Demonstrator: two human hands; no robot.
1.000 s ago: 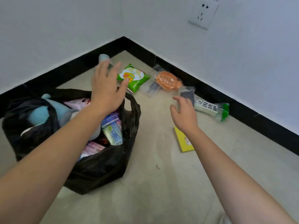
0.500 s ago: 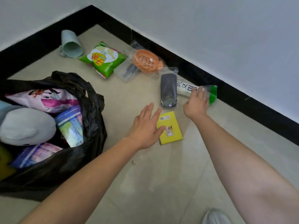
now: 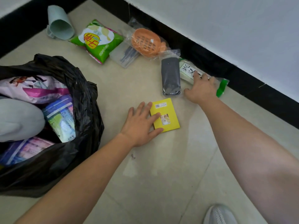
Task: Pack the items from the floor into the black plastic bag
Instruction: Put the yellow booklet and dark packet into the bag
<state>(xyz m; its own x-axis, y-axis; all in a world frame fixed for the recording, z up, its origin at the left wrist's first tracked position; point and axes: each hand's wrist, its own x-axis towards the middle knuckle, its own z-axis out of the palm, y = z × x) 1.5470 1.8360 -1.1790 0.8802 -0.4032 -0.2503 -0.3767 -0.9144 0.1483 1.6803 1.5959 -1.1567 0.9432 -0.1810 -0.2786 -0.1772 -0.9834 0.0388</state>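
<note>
We look down on a pale beige tiled floor (image 3: pixel 145 183) in the corner of a room; a white wall (image 3: pixel 226 21) meets it along a black skirting (image 3: pixel 210 57). The black plastic bag (image 3: pixel 68 159) stands open on the floor and serves as our landmark; inside it lie a pink and white packet (image 3: pixel 32 88), a pale grey soft toy (image 3: pixel 17 120) and a blue-green packet (image 3: pixel 61 118).

Just right of the bag, the left hand (image 3: pixel 140 125) lies flat with fingers spread; its fingertips rest on the near edge of a yellow booklet (image 3: pixel 168 110). Farther right of the bag, near the skirting, the right hand (image 3: pixel 202 89) is spread over a long white and green packet (image 3: pixel 187 70), fingers touching it, thumb on the floor. Between the two hands lies a dark pouch (image 3: pixel 170 75) in clear wrap.

Beyond the bag, towards the corner, lie a pale green cup (image 3: pixel 59 23) on its side, a green snack bag (image 3: pixel 97 41), a clear pack of dark utensils (image 3: pixel 126 55) and an orange perforated scoop (image 3: pixel 145 42) in clear film. Well to the right of the bag and nearest us, the toe of a grey shoe (image 3: pixel 218 214) shows.

The snack bag bears a large red Chinese character on a yellow disc; the long packet carries black brush characters on a white label; the booklet has a barcode sticker and a small picture, too small for us to read.
</note>
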